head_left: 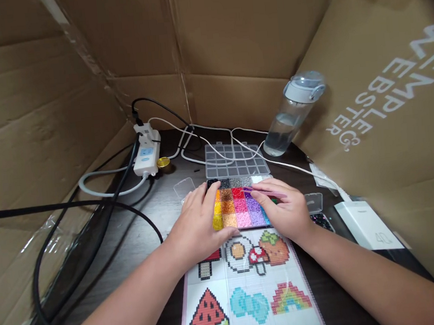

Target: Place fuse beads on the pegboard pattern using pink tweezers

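Before me a bead box (pixel 242 207) shows several compartments of small coloured beads, from black and grey at the back to yellow, brown, red, pink and purple. My left hand (pixel 202 216) lies across the box's left side, fingers and thumb spread, touching its edge. Pink tweezers (pixel 275 194) are held in my right hand (pixel 290 209), their tips over the red and purple compartments. Under my wrists lies a clear pegboard (pixel 245 280) over a pattern sheet. Its pictures include a watermelon slice (pixel 207 315), a blue bow (pixel 249 304), a rainbow (pixel 291 297) and a mushroom (pixel 259 259).
The box's clear divided lid (pixel 237 167) lies open at the back, white cables crossing it. A water bottle (pixel 292 114) stands back right, a white charger (pixel 368 224) lies right, and a power strip (pixel 147 153) is at back left. Cardboard walls (pixel 226 41) surround the table.
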`<state>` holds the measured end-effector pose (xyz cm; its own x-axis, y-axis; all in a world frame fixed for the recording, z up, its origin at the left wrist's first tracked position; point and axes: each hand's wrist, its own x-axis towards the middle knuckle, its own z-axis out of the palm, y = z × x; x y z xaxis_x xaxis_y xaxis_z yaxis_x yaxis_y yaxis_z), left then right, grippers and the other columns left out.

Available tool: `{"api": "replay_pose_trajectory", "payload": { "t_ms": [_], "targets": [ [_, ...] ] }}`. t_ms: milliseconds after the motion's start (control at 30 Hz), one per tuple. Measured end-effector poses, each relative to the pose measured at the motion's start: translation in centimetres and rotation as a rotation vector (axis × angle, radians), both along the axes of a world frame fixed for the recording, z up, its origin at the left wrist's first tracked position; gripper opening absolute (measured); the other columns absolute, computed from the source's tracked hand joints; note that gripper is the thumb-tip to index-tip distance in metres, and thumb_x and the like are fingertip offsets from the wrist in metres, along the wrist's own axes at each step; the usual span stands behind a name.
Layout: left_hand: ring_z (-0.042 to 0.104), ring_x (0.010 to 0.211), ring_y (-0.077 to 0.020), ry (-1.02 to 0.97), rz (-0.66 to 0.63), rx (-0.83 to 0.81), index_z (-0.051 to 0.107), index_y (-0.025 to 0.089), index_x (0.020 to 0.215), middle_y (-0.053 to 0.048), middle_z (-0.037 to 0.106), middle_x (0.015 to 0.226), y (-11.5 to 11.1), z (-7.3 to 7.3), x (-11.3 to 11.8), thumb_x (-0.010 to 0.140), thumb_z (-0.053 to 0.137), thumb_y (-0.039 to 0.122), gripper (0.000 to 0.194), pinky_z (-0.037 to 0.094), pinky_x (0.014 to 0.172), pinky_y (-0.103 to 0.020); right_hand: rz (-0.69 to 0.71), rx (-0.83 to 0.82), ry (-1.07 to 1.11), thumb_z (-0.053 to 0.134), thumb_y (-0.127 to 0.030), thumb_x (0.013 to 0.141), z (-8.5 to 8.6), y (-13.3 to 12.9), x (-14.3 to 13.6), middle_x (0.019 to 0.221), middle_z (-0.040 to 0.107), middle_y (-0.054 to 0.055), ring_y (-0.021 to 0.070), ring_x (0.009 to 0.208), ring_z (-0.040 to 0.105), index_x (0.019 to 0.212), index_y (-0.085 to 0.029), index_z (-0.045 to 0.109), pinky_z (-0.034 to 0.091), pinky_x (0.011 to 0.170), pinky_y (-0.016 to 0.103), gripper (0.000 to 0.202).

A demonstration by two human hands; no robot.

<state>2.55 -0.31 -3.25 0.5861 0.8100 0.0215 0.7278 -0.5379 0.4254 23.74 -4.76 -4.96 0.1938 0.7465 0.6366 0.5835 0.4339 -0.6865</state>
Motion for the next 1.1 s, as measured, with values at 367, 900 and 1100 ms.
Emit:
{"api": "replay_pose_trajectory", "payload": {
  "t_ms": [367, 900, 1100],
  "targets": [
    [0.027, 0.150, -0.0365, 0.020, -0.012, 0.017, 0.028, 0.011, 0.154, -0.025, 0.037, 0.156, -0.1, -0.1, 0.0, 0.076, 0.075, 0.057, 0.102, 0.014, 0.123, -0.060, -0.024, -0.051, -0.023, 0.061, -0.021, 0.094, 0.0, -0.1, 0.0, 0.094, 0.078, 0.010, 0.0204, 0.087, 0.075, 0.095, -0.016, 0.076, 0.063, 0.079, 0.036, 0.016],
    [0.032, 0.147, -0.0350, 0.008, -0.020, 0.041, 0.030, 0.012, 0.152, -0.024, 0.041, 0.154, -0.3, -0.1, 0.1, 0.075, 0.076, 0.058, 0.101, 0.016, 0.123, -0.059, 0.006, -0.098, -0.025, 0.068, -0.017, 0.087, 0.1, 0.1, -0.9, 0.085, 0.081, 0.008, 0.0205, 0.076, 0.078, 0.087, -0.016, 0.081, 0.065, 0.074, 0.032, 0.013],
    [0.031, 0.148, -0.0355, -0.009, -0.021, 0.039, 0.029, 0.014, 0.152, -0.023, 0.040, 0.155, -0.2, -0.2, 0.0, 0.075, 0.075, 0.058, 0.099, 0.016, 0.123, -0.059, -0.012, -0.143, -0.014, 0.069, -0.019, 0.086, 0.1, 0.1, -0.9, 0.083, 0.081, 0.007, 0.0214, 0.074, 0.078, 0.085, -0.017, 0.081, 0.065, 0.072, 0.032, 0.012]
  ]
}}
